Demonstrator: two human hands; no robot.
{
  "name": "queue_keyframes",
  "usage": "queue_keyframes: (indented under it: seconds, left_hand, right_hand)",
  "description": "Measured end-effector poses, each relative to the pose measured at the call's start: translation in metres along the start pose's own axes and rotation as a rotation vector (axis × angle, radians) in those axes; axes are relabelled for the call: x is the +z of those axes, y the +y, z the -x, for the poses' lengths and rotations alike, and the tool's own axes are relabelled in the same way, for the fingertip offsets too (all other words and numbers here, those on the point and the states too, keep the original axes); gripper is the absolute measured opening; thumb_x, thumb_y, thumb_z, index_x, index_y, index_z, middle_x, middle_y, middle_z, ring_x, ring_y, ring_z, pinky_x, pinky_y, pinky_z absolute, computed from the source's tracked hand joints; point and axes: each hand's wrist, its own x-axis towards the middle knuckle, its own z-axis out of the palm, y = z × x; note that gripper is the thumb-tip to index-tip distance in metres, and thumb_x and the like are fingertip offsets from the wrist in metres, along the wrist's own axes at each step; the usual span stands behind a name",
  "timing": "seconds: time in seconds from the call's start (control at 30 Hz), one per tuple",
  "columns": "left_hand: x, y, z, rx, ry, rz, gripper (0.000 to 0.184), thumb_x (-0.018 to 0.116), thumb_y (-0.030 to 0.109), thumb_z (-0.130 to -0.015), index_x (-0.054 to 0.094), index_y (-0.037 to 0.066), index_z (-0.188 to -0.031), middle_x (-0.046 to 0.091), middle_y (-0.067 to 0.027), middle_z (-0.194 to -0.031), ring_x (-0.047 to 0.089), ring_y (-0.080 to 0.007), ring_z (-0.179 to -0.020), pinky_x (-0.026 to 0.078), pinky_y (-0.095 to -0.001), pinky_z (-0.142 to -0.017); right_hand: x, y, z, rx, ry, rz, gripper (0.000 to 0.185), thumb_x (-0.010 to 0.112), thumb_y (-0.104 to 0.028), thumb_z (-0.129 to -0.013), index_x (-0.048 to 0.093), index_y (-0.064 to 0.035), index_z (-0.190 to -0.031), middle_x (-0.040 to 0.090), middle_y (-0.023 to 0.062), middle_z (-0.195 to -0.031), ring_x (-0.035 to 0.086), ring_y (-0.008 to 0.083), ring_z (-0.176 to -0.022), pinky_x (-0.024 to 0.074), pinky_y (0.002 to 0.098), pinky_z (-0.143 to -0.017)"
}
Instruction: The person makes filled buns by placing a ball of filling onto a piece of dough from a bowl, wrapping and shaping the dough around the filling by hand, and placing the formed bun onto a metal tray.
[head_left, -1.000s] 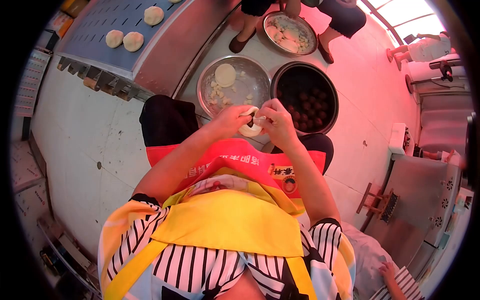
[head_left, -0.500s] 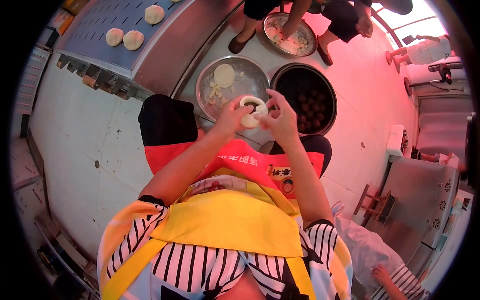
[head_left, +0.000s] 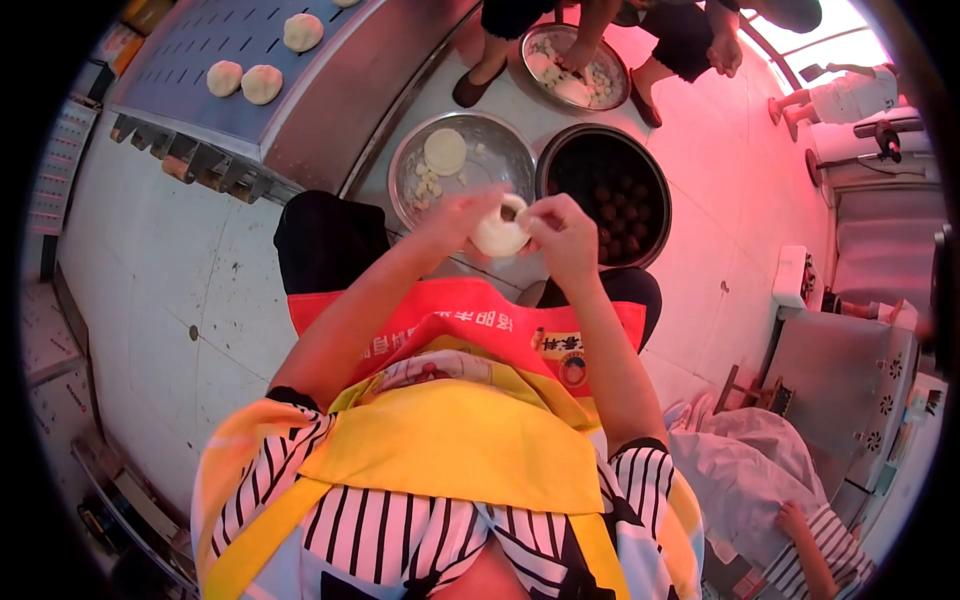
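A pale filled dough bun (head_left: 499,237) is held between my two hands, above the gap between a steel bowl and a dark tub. Its rim gathers around a small opening, with a dark filling showing inside. My left hand (head_left: 458,222), smeared by motion, cups the bun's left side. The fingers of my right hand (head_left: 566,238) pinch the rim on the right. Just beyond, the steel bowl (head_left: 510,135) contains a flat dough disc (head_left: 445,151) and several small dough bits (head_left: 427,187). Dark round filling balls (head_left: 622,212) lie in the tub (head_left: 655,170).
Across from me, a person's hand (head_left: 577,54) reaches into another steel bowl (head_left: 621,98) of dough pieces. Several dough buns (head_left: 262,85) sit on a slotted blue surface (head_left: 170,62) at upper left. At lower right is another person in a striped sleeve (head_left: 825,545), near metal equipment (head_left: 835,375).
The bun's opening has become smaller, and its dough now covers more of the dark filling. My left hand has shifted around the bun. The person at lower right has moved further into view.
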Motion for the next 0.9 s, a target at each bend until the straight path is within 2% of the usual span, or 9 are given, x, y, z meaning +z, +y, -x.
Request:
queue_keyframes:
  seconds: [0.07,0.13,0.23,0.3,0.4,0.5,0.6,0.7,0.9]
  left_hand:
    - [0.008,-0.009,0.002,0.136,0.102,0.214,0.042,0.042,0.035,-0.099,0.051,0.005,-0.128,0.062,-0.0085,-0.107,0.062,-0.0164,-0.095,0.053,-0.0312,-0.08]
    - [0.026,-0.036,-0.001,0.293,0.192,0.445,0.044,0.041,0.041,-0.1,0.055,0.004,-0.121,0.061,-0.0075,-0.104,0.06,-0.0134,-0.094,0.05,-0.0296,-0.083]
    - [0.019,-0.046,-0.005,0.307,0.242,0.351,0.046,0.038,0.042,-0.101,0.056,0.003,-0.116,0.062,-0.007,-0.101,0.06,-0.0123,-0.09,0.05,-0.0285,-0.079]
    - [0.014,-0.043,-0.003,0.26,0.19,0.386,0.046,0.038,0.043,-0.101,0.056,0.003,-0.114,0.062,-0.0065,-0.1,0.061,-0.0125,-0.088,0.051,-0.0289,-0.076]
    - [0.018,-0.029,-0.001,0.172,0.145,0.489,0.047,0.039,0.046,-0.1,0.056,0.003,-0.11,0.062,-0.0063,-0.098,0.062,-0.0139,-0.085,0.052,-0.0295,-0.074]
    - [0.017,-0.031,-0.005,0.095,0.1,0.533,0.055,0.035,0.052,-0.098,0.057,0.002,-0.109,0.062,-0.0078,-0.098,0.063,-0.017,-0.086,0.053,-0.0317,-0.071]
    - [0.018,-0.026,-0.003,0.031,0.079,0.56,0.062,0.032,0.057,-0.097,0.057,0.002,-0.108,0.063,-0.009,-0.096,0.064,-0.0195,-0.085,0.054,-0.0337,-0.067]
    - [0.013,-0.022,-0.002,-0.007,-0.028,0.564,0.066,0.029,0.06,-0.096,0.057,0.001,-0.107,0.063,-0.0094,-0.094,0.065,-0.0211,-0.081,0.056,-0.0352,-0.065]
    - [0.009,-0.013,0.002,-0.16,-0.05,0.394,0.069,0.028,0.064,-0.094,0.058,0.003,-0.106,0.064,-0.009,-0.091,0.066,-0.022,-0.078,0.057,-0.0366,-0.062]
  right_hand:
    - [0.005,-0.01,-0.005,0.026,0.119,-0.178,0.016,0.068,-0.005,-0.084,0.058,0.0045,-0.093,0.061,0.0072,-0.076,0.056,0.0094,-0.054,0.0474,0.0224,-0.047]
    - [0.011,-0.007,-0.004,0.142,0.022,-0.11,0.014,0.067,-0.005,-0.085,0.059,0.0031,-0.092,0.06,0.0057,-0.073,0.058,0.0104,-0.055,0.0483,0.0223,-0.049]
    - [0.012,0.001,0.001,0.159,-0.078,-0.01,0.014,0.067,-0.006,-0.085,0.06,0.0024,-0.094,0.061,0.006,-0.077,0.06,0.0116,-0.057,0.0487,0.0226,-0.051]
    - [0.01,-0.001,0.005,0.102,-0.131,0.049,0.013,0.066,-0.005,-0.084,0.061,0.0024,-0.095,0.061,0.0066,-0.082,0.061,0.0117,-0.06,0.0492,0.0229,-0.052]
    - [0.01,-0.003,0.003,-0.161,-0.153,0.165,0.009,0.066,-0.002,-0.082,0.062,0.0024,-0.09,0.06,0.0067,-0.09,0.06,0.0103,-0.065,0.0502,0.0228,-0.053]
    - [0.013,-0.012,0.0,-0.14,-0.156,0.076,0.013,0.07,0.001,-0.075,0.063,0.0018,-0.086,0.059,0.005,-0.086,0.057,0.0096,-0.066,0.0472,0.0232,-0.054]
    - [0.014,-0.012,0.002,-0.188,-0.153,0.234,0.014,0.07,0.0,-0.075,0.063,0.0016,-0.087,0.058,0.0041,-0.084,0.056,0.0096,-0.064,0.0469,0.0235,-0.055]
    - [0.017,-0.021,0.002,0.022,-0.057,0.184,0.013,0.071,0.0,-0.075,0.064,0.001,-0.086,0.057,0.0041,-0.083,0.056,0.0099,-0.065,0.0464,0.0234,-0.056]
    - [0.014,-0.02,0.004,-0.16,-0.219,0.268,0.012,0.069,0.0,-0.074,0.065,-0.0004,-0.086,0.055,0.0045,-0.082,0.056,0.0118,-0.065,0.0476,0.0275,-0.058]
